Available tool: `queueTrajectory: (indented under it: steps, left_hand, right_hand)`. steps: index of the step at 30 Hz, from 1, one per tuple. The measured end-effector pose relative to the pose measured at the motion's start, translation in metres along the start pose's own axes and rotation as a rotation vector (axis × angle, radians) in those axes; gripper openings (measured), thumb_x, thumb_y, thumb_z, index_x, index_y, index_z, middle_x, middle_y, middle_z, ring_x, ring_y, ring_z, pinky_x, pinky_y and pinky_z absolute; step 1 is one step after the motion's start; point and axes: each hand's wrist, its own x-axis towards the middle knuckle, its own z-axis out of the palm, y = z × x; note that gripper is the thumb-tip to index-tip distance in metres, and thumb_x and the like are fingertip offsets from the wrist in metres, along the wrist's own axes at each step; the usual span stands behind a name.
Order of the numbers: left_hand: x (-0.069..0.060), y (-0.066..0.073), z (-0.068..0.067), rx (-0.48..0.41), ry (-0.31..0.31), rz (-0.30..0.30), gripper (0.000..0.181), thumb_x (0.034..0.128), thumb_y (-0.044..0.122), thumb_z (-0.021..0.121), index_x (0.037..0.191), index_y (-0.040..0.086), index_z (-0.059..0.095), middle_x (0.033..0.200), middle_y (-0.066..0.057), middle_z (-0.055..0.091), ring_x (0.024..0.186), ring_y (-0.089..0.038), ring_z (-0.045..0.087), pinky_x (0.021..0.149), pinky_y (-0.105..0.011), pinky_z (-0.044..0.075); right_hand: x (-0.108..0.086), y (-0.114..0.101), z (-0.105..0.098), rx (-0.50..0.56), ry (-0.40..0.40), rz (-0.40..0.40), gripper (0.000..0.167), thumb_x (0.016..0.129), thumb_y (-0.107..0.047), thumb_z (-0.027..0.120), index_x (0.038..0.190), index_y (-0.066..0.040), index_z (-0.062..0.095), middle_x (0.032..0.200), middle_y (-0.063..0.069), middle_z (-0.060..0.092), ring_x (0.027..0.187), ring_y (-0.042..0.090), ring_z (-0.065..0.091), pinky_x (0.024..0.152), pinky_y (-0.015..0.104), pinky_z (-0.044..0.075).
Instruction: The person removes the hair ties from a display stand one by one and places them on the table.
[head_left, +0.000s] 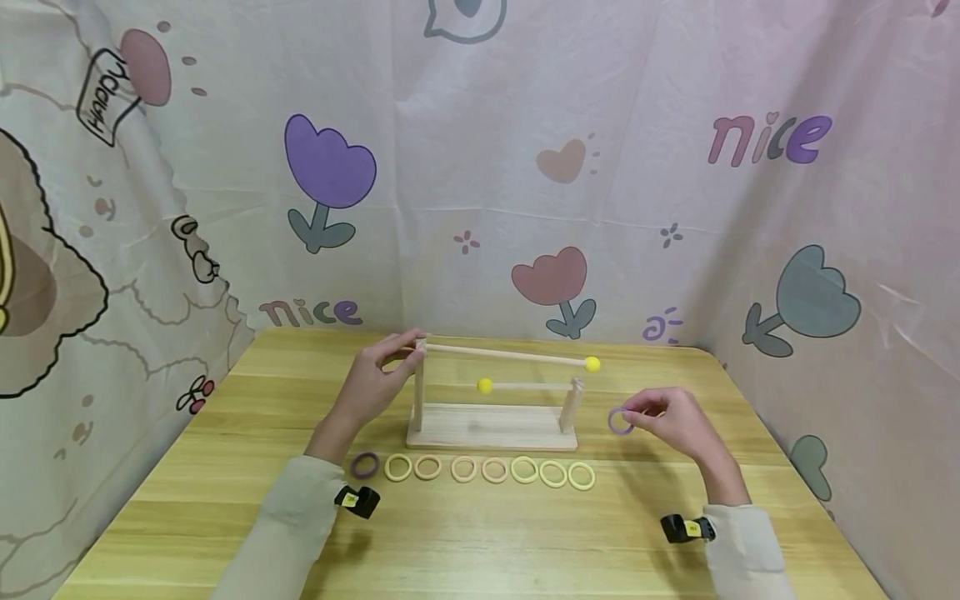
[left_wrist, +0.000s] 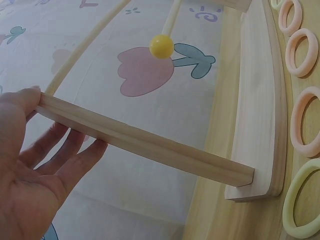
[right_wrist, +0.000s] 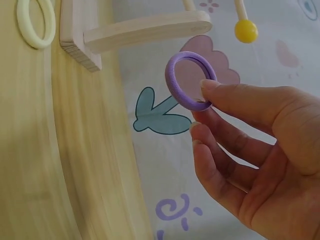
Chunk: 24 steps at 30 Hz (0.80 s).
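Note:
A wooden stand (head_left: 495, 429) has two upright posts, each with a thin rod ending in a yellow ball. With its thumb and fingers, my left hand (head_left: 367, 385) grips the upper end of the tall left post (left_wrist: 145, 141). The long upper rod (head_left: 502, 354) extends rightward from there; the shorter rod (head_left: 528, 386) points left from the right post (head_left: 572, 408). To the right of the stand, my right hand (head_left: 675, 421) holds a purple hair tie (right_wrist: 172, 77) off the table, pinched between thumb and fingers. Nothing hangs on either rod.
In front of the stand a row of several hair ties lies on the wooden table (head_left: 450, 542): a dark purple one (head_left: 354, 467) at the left end, then yellowish and peach ones, with a pale yellow one (head_left: 572, 477) at the right. A printed curtain (head_left: 465, 167) hangs behind.

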Motion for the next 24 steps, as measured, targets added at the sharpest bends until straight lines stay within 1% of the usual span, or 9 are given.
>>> queueTrajectory:
  steps: [2, 9, 15, 19, 24]
  left_hand:
    - [-0.0003, -0.0005, 0.0, -0.001, 0.001, 0.001, 0.036, 0.1036, 0.016, 0.063, 0.137, 0.003, 0.065, 0.136, -0.014, 0.067, 0.119, -0.032, 0.066, 0.096, -0.009, 0.053]
    - [-0.0008, -0.0021, 0.0002, -0.003, 0.004, 0.005, 0.034, 0.1034, 0.015, 0.063, 0.136, 0.005, 0.066, 0.134, -0.014, 0.068, 0.118, -0.031, 0.066, 0.096, -0.01, 0.053]
    - [-0.0005, -0.0016, 0.0005, 0.001, 0.002, 0.004, 0.034, 0.1034, 0.016, 0.064, 0.136, 0.005, 0.067, 0.135, -0.014, 0.068, 0.118, -0.032, 0.066, 0.097, -0.01, 0.053]
    - [-0.0005, -0.0027, 0.0004, 0.01, 0.004, 0.008, 0.034, 0.1035, 0.016, 0.063, 0.136, 0.007, 0.067, 0.134, -0.012, 0.068, 0.118, -0.029, 0.066, 0.098, -0.01, 0.052]
    - [-0.0005, -0.0036, 0.0003, 0.012, 0.014, 0.02, 0.033, 0.1031, 0.016, 0.064, 0.135, 0.008, 0.068, 0.132, -0.012, 0.069, 0.116, -0.024, 0.066, 0.099, -0.011, 0.052]
  right_hand:
    - [0.0001, 0.0003, 0.0003, -0.009, -0.013, 0.001, 0.009, 0.09, -0.013, 0.079, 0.097, -0.007, 0.081, 0.088, 0.003, 0.076, 0.074, 0.008, 0.061, 0.065, 0.021, 0.052]
    - [-0.0003, 0.0012, 0.0016, -0.04, -0.066, -0.046, 0.005, 0.089, -0.012, 0.08, 0.092, -0.008, 0.081, 0.085, 0.003, 0.076, 0.072, 0.007, 0.058, 0.063, 0.021, 0.051]
    - [0.0003, 0.0023, 0.0051, -0.032, -0.119, -0.039, 0.006, 0.087, -0.01, 0.081, 0.092, -0.007, 0.08, 0.085, 0.002, 0.076, 0.07, 0.008, 0.057, 0.06, 0.02, 0.05]
    - [0.0022, 0.003, 0.0072, -0.021, -0.147, -0.051, 0.003, 0.086, -0.009, 0.082, 0.088, -0.009, 0.08, 0.084, 0.002, 0.077, 0.069, 0.01, 0.057, 0.059, 0.02, 0.05]
    - [0.005, 0.0044, 0.0094, -0.012, -0.181, -0.089, 0.004, 0.085, -0.008, 0.083, 0.087, -0.009, 0.08, 0.083, 0.002, 0.078, 0.067, 0.005, 0.059, 0.06, 0.02, 0.052]
